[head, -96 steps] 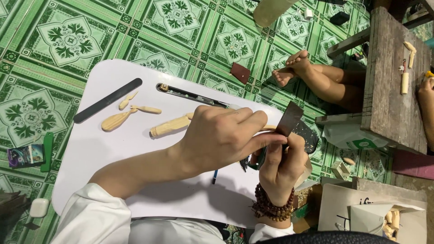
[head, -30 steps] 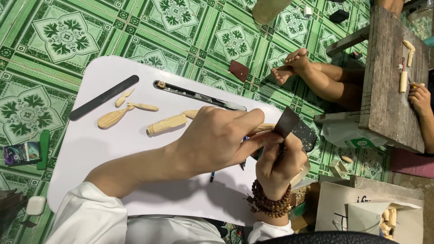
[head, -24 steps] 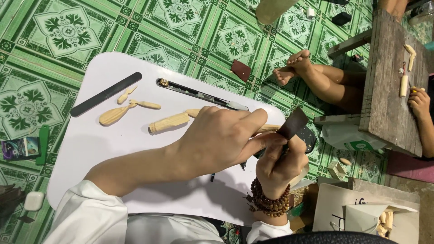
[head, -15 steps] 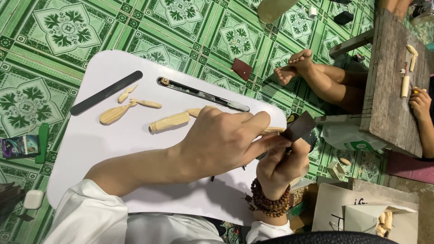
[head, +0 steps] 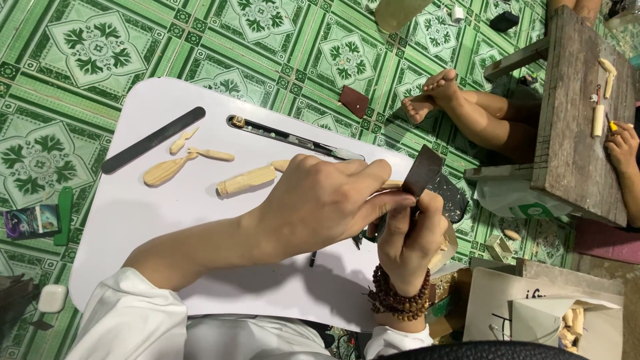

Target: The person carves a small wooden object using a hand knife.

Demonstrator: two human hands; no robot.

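My left hand (head: 320, 200) reaches across the white board (head: 133, 220) and pinches a small pale wooden piece (head: 393, 184), mostly hidden by my fingers. My right hand (head: 410, 237), with a bead bracelet on the wrist, holds a dark brown sheet of sandpaper (head: 423, 170) against that piece. On the board lie a pale wooden peg (head: 247, 180), a flat spoon-like blank (head: 167, 172), two thin wooden slivers (head: 213, 155), a black file (head: 153, 140) and a long slim knife (head: 293, 139).
A second brown sandpaper scrap (head: 353, 101) lies on the green tiled floor. Another person's bare feet (head: 433, 93) and hand (head: 623, 143) are by a low wooden bench (head: 573, 120) with wooden bits. A cardboard box (head: 567, 320) sits lower right.
The sandpaper in my right hand has shifted slightly back and forth against the wooden piece. Both hands stay in the same place at the board's right edge.
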